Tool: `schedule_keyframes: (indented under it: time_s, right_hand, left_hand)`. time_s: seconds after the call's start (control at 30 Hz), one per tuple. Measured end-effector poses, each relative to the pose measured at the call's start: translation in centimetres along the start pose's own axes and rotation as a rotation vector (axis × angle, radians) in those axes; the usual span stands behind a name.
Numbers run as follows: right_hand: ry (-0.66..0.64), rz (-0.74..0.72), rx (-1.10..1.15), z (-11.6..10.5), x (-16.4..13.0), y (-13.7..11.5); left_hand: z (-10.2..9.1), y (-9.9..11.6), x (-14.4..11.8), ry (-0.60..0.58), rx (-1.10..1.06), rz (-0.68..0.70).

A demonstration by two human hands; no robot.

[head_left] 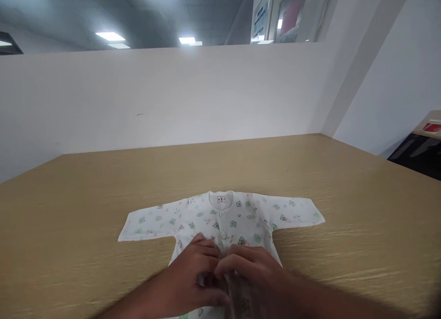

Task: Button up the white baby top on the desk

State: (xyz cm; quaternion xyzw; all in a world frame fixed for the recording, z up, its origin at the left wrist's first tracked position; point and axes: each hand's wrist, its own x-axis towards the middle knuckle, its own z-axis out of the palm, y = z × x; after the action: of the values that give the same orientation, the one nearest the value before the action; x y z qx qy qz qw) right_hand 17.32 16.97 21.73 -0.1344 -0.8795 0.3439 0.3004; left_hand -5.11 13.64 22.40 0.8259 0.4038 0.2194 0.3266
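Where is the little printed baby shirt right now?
The baby shirt lies flat on the wooden table, low in the middle of the head view, sleeves spread to both sides, with the left hand and right hand on its front.

Wooden table (310,181) fills the lower half, light grain, bare surface running to the back edge. White partition wall (172,93) stands right behind the table along its far edge, small dark mark on it. Above the wall, grey ceiling with lit panel lights (110,36). Notice board (292,13) with a red sheet above the wall's right end. Dark cabinet (418,156) right of the table, past its corner, red label on top.
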Motion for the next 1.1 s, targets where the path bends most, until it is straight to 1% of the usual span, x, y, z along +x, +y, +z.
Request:
schedule_keyframes:
  time_s: [0.07,0.13,0.27,0.33,0.4,0.47,0.6,0.67,0.73,0.83,0.9,1.0,1.1]
  right_hand:
    - [0.001,-0.040,0.036,-0.1,-0.2,-0.1]
    - [0.030,-0.045,0.049,-0.1,-0.3,-0.4]
    - [0.055,0.057,-0.045,0.1,-0.5,-0.6]
    - [0.069,0.104,-0.091,0.4,-0.5,-0.3]
    - [0.083,0.116,-0.118,0.8,-0.5,0.2]
    - [0.084,0.110,-0.136,1.1,-0.6,0.7]
    - [0.133,0.053,-0.186,1.7,-0.9,1.5]
    - [0.138,0.032,-0.183,1.7,-0.9,1.7]
    - [0.121,0.054,-0.140,1.5,-0.6,1.5]
    - [0.110,0.121,-0.049,0.8,-0.1,0.5]
    - [0.096,0.101,-0.006,0.4,0.0,-0.2]
    - [0.094,0.061,-0.013,0.1,-0.2,-0.7]
    - [0.075,0.120,-0.030,-0.2,-0.2,-0.6]
  left_hand:
    - [0.1,-0.1,0.1,-0.005,0.012,0.001]
    - [0.2,-0.1,0.1,0.007,0.008,0.002]
    - [0.6,-0.5,0.0,0.036,-0.040,-0.007]
    - [0.8,-0.7,0.1,0.037,-0.037,-0.018]
    - [0.9,-0.9,0.2,0.039,-0.035,-0.026]
    - [1.0,-1.0,0.4,0.047,-0.044,-0.026]
    - [1.1,-1.0,0.5,0.070,-0.057,-0.012]
    - [1.2,-0.9,0.5,0.068,-0.046,-0.016]
    - [1.1,-0.7,0.5,0.061,-0.019,-0.021]
    - [0.8,-0.3,0.3,0.051,0.002,-0.012]
    - [0.7,-0.2,0.3,0.050,-0.023,0.013]
    - [0.6,-0.3,0.2,0.068,-0.051,0.045]
    - [0.6,-0.5,0.0,0.052,-0.021,0.044]
